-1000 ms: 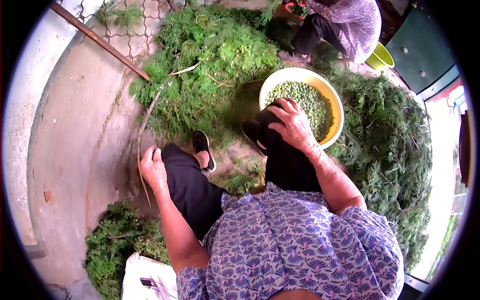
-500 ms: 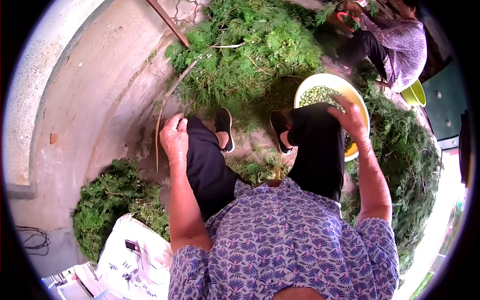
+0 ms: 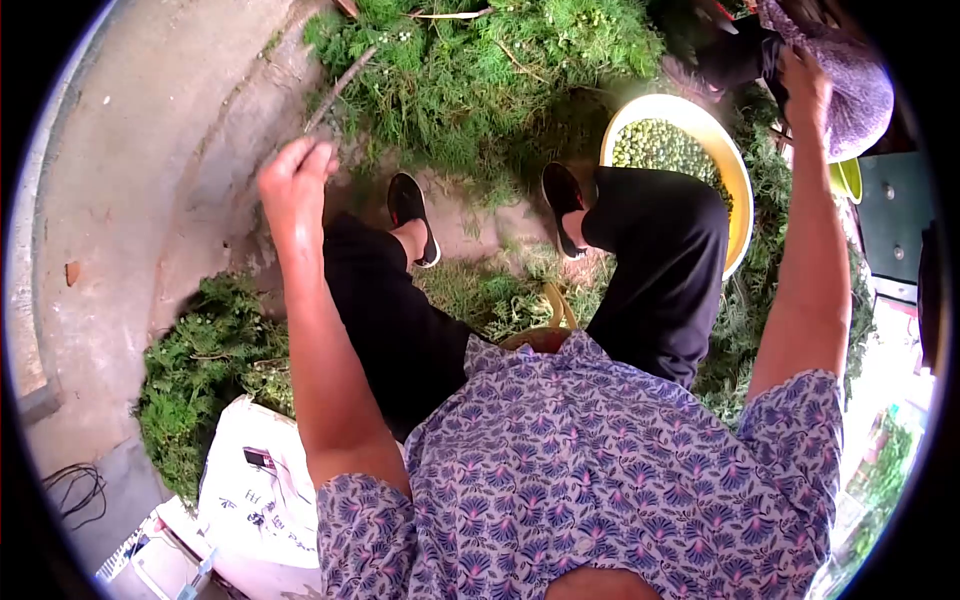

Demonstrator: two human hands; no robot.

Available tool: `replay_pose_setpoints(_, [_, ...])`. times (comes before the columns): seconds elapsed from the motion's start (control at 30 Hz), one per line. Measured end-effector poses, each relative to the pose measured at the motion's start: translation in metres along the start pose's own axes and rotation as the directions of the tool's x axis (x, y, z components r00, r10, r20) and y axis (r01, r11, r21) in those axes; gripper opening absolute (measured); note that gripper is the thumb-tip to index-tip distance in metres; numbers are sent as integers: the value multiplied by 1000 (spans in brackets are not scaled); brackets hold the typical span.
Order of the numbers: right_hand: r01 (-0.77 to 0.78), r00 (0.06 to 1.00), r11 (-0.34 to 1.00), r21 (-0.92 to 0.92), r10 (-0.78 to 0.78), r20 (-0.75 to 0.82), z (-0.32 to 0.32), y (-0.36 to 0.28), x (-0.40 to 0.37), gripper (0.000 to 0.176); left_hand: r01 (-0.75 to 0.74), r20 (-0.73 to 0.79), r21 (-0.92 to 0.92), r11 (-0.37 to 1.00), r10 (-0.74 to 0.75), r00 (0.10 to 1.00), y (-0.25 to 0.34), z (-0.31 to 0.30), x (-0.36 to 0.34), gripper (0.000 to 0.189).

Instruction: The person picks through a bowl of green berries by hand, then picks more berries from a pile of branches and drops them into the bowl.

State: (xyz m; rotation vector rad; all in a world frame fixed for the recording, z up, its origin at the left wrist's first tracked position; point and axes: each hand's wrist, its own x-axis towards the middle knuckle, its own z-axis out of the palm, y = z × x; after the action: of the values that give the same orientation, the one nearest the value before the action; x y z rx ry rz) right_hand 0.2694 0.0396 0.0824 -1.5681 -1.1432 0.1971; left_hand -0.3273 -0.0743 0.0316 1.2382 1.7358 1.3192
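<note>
My left hand (image 3: 298,185) is raised past my left knee with its fingers curled closed; I cannot tell whether anything is in them. A thin bare stick (image 3: 343,88) runs from the green branches (image 3: 480,110) down toward this hand, its lower part hidden. My right hand (image 3: 808,88) is lifted at the upper right, fingers loosely apart with nothing visible in them. It overlaps the other person's clothing in this view. Just left of my right forearm stands a yellow basin (image 3: 740,190) holding many small round green fruits or seed cones (image 3: 665,147), partly hidden by my knee.
Another person (image 3: 858,95) in a patterned top sits at the upper right, beside a yellow-green bucket (image 3: 848,178). Cut greenery (image 3: 205,370) also lies at lower left. Near it is a white sack (image 3: 255,480) with a small dark device (image 3: 258,457). A concrete floor (image 3: 170,180) extends left.
My left hand has risen off my knee, up and to the left. My right hand has moved from over the basin up and to the right. The camera view has shifted slightly.
</note>
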Motion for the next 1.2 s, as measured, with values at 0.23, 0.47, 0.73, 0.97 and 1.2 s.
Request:
replay_pose_setpoints(0.23, [394, 843, 829, -397, -154, 516, 205, 25, -167, 28, -398, 592, 352, 847, 127, 796, 9, 89, 16, 18])
replay_pose_setpoints(0.47, [339, 456, 890, -306, 130, 881, 302, 70, -315, 31, -735, 843, 253, 628, 229, 486, -7, 97, -6, 25])
replay_pose_setpoints(0.73, [324, 235, 865, -383, 319, 918, 409, 66, -344, 46, -679, 850, 298, 671, 137, 509, 8, 64, -2, 38])
replay_pose_setpoints(0.97, [432, 413, 833, -347, 160, 897, 521, 35, -310, 66, -645, 775, 379, 663, 153, 613, 6, 41, 17, 29])
replay_pose_setpoints(1.2, [398, 405, 782, -480, 319, 857, 580, 41, -269, 99, -586, 778, 432, 686, 45, 627, 17, 37, 33, 36])
